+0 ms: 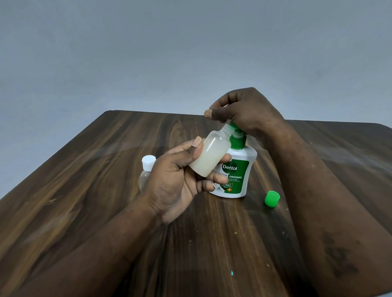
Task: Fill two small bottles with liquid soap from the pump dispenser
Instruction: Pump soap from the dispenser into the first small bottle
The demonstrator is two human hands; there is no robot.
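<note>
Head view: left hand grips tilted bottle, seemingly soap-filled; right hand clasps pump

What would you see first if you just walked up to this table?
The left hand tilts a milky open bottle up to the green-topped Dettol dispenser at centre, with the right hand on its pump. A bright green cap lies to the dispenser's right, and a white-capped bottle peeks out behind the left hand.

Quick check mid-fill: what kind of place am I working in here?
Likely a plain indoor room: a dark wood-grain table, a bare grey wall behind it, and a household soap dispenser standing on it.
</note>
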